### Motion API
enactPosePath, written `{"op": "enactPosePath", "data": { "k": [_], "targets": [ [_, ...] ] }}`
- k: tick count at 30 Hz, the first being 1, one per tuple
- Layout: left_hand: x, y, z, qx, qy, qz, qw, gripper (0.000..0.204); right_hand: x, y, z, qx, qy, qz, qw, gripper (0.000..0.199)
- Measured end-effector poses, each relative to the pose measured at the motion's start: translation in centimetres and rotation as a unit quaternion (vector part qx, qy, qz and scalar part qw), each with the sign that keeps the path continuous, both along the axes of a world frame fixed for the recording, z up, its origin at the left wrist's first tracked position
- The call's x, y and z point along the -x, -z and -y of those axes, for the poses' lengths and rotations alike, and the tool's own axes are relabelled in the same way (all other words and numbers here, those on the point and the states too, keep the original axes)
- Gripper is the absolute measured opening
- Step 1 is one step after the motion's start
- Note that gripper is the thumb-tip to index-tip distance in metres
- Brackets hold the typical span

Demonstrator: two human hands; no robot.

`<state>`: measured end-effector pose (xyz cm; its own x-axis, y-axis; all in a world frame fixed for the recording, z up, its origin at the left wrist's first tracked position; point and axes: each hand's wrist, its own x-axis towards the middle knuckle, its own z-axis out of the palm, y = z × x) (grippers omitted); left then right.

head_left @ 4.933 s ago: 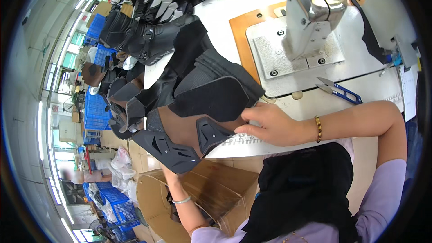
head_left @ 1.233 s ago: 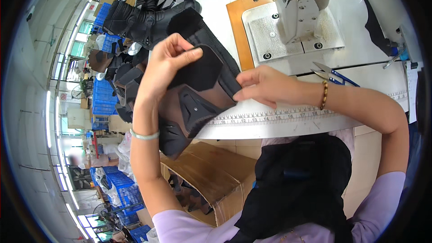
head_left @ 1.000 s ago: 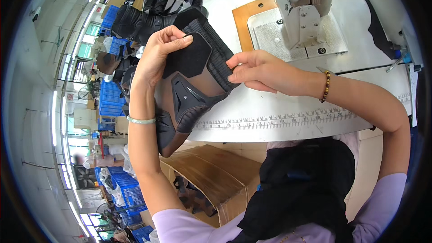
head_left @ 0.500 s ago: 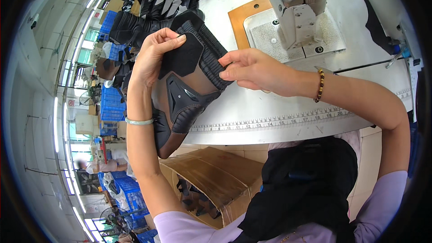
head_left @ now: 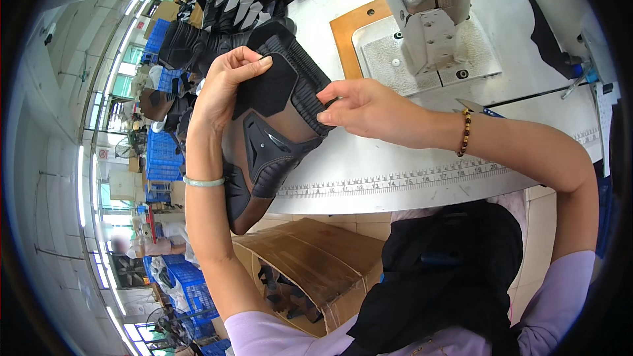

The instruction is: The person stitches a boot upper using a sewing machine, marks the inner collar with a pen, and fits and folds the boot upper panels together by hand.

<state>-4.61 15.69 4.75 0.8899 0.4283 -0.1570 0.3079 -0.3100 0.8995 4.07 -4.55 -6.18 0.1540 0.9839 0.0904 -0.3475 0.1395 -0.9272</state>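
Note:
A brown and black boot upper [head_left: 270, 148] is held up at the left edge of the white table, its toe pointing down toward me. It has a ribbed black collar and a moulded black side piece with a small rivet. My left hand [head_left: 224, 86] pinches its upper edge by the smooth black panel, thumb on top and the other fingers partly hidden behind. At the ribbed collar's right edge, my right hand [head_left: 369, 111] has thumb and index finger closed on the material. What lies between those fingertips is mostly hidden.
A sewing machine [head_left: 432, 39] stands at the back right of the table. Snips [head_left: 476, 107] lie behind my right wrist. A ruler strip [head_left: 409, 180] follows the near edge. More uppers [head_left: 241, 3] are piled at the back left. An open cardboard box [head_left: 316, 247] stands below.
The boot upper and my left hand stay almost in place. My right hand has shifted slightly at the collar edge, and the snips behind my wrist show more. The view has moved a little.

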Motion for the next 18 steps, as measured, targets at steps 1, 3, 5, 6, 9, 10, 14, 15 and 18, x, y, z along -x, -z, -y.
{"op": "enactPosePath", "data": {
  "k": [1, 3, 5, 6, 9, 10, 14, 15, 18],
  "targets": [
    [0.0, 0.0, 0.0, 0.002, 0.000, 0.001, 1.000, 0.006, 0.0, 0.0, 0.0, 0.006, 0.009, 0.006, 1.000, 0.033],
    [0.0, 0.1, 0.0, 0.004, 0.000, 0.002, 1.000, 0.006, 0.0, -0.1, 0.1, 0.003, 0.007, 0.005, 1.000, 0.032],
    [0.0, 0.1, 0.1, 0.002, 0.002, -0.001, 1.000, 0.007, 0.0, -0.1, 0.2, -0.001, 0.005, 0.004, 1.000, 0.032],
    [0.0, 0.1, 0.1, 0.003, 0.004, -0.001, 1.000, 0.007, -0.1, 0.0, 0.2, 0.003, -0.013, -0.010, 1.000, 0.036],
    [0.0, 0.2, 0.4, -0.005, 0.004, -0.001, 1.000, 0.008, 0.2, 0.2, 0.2, -0.032, -0.016, 0.013, 0.999, 0.045],
    [0.1, 0.2, 0.5, -0.012, 0.006, 0.003, 1.000, 0.009, 0.5, 0.3, 0.2, -0.056, -0.001, 0.058, 0.997, 0.051],
    [0.6, 0.4, 1.2, -0.037, 0.005, 0.018, 0.999, 0.010, 1.4, 1.0, 0.4, -0.011, 0.077, 0.177, 0.981, 0.057],
    [0.9, 0.5, 1.5, -0.041, -0.002, 0.016, 0.999, 0.010, 1.7, 1.2, 0.4, 0.001, 0.069, 0.175, 0.982, 0.057],
    [1.7, 0.9, 2.9, -0.076, 0.000, 0.057, 0.995, 0.011, 2.2, 1.7, 0.9, -0.037, 0.144, 0.232, 0.961, 0.046]
  ]
}}
